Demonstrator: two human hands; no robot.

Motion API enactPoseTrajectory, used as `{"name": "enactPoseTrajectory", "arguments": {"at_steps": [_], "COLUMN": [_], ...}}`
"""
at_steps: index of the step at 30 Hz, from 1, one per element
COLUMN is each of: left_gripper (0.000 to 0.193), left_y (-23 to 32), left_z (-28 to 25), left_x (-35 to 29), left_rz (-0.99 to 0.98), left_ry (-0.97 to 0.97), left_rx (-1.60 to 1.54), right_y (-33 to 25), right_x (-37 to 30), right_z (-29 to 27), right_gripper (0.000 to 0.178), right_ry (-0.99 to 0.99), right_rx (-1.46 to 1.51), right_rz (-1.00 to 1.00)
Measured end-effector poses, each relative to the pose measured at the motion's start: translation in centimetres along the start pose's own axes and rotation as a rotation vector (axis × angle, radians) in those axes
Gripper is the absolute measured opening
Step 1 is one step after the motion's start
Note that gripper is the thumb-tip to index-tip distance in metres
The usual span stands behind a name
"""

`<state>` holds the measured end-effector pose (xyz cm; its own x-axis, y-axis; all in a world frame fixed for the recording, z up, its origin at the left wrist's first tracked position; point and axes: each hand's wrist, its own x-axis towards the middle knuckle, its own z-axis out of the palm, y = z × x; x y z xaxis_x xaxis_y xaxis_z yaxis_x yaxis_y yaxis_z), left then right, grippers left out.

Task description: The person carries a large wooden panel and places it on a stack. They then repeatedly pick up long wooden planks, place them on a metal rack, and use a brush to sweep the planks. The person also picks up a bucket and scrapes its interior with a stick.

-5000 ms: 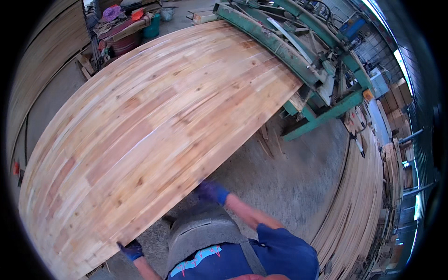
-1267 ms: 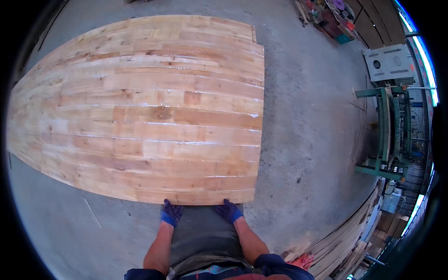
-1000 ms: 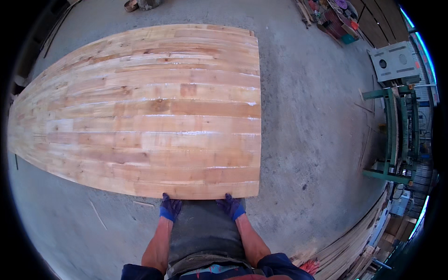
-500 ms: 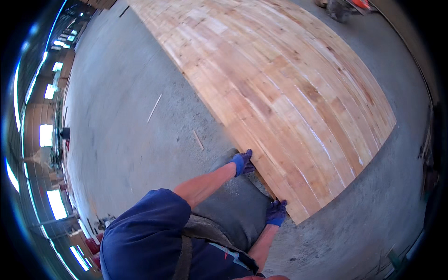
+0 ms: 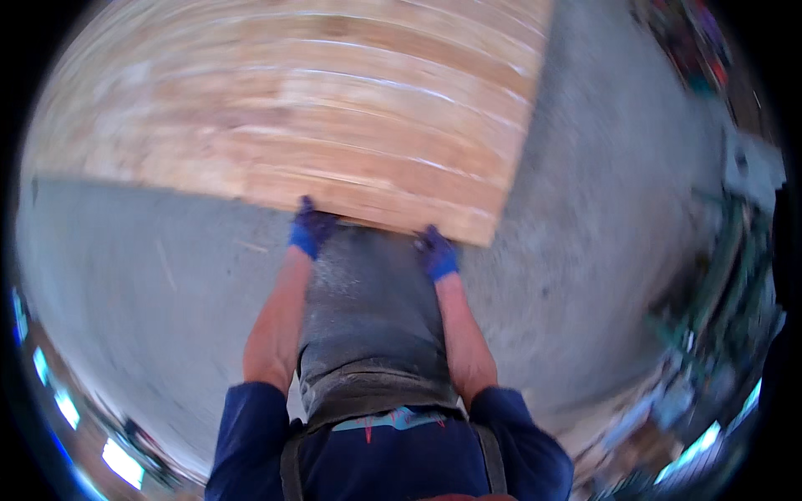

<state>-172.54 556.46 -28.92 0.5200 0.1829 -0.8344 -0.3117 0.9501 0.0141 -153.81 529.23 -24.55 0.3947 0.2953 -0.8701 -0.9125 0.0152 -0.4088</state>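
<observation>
A large wooden panel (image 5: 368, 134) made of many joined strips stretches across the upper part of the view. White lines run along several of its seams. At its near edge, my left hand (image 5: 312, 227), in a dark purple glove with a blue cuff, grips the rim with its thumb on top. Closer to the panel's right corner, my right hand (image 5: 436, 252), gloved the same way, holds that same edge. Both hands' fingers beneath the edge are largely hidden. My dark apron (image 5: 372, 309) hangs between my forearms, close to the panel's edge.
Grey concrete floor (image 5: 585, 225) surrounds the panel. Thin wood scraps (image 5: 251, 246) lie on it to the left. Green metal framework (image 5: 710, 284) and mixed clutter stand at the right; other blurred items (image 5: 689, 42) are at the far right.
My view has turned to the right, so the panel now lies across the top instead of slanting. Both hands keep their grip on its near edge.
</observation>
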Motion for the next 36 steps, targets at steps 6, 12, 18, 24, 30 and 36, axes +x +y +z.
{"name": "enactPoseTrajectory", "arguments": {"at_steps": [6, 12, 18, 24, 30, 36], "left_gripper": [0.071, 0.057, 0.055, 0.043, 0.054, 0.055], "left_y": [1.8, 4.2, 5.2, 1.6, 0.6, -18.6], "left_z": [6.6, 5.0, 2.6, -6.7, -7.2, 0.9], "left_x": [-3.4, -3.2, -11.9, -19.6, -16.8, -17.0], "left_rz": [0.094, -0.020, 0.117, -0.329, -0.497, -0.495], "left_ry": [0.383, 0.273, -0.278, 0.366, 0.322, 0.074], "left_rx": [0.460, 0.489, 2.105, 1.061, 1.075, 1.701], "right_y": [-3.8, -3.9, -1.0, 16.7, 27.9, 24.5], "right_x": [-1.9, -4.0, -20.4, -34.4, -42.0, -43.9], "right_z": [6.5, 7.2, -0.8, -25.6, -38.7, -46.0], "right_gripper": [0.025, 0.029, 0.019, 0.023, 0.025, 0.028], "right_ry": [0.084, 0.067, -0.046, 0.474, 0.498, 0.354], "right_rx": [0.084, 0.021, -0.030, 0.412, 0.355, 0.616], "right_rz": [0.080, 0.203, -0.099, 0.126, 0.200, -0.004]}}
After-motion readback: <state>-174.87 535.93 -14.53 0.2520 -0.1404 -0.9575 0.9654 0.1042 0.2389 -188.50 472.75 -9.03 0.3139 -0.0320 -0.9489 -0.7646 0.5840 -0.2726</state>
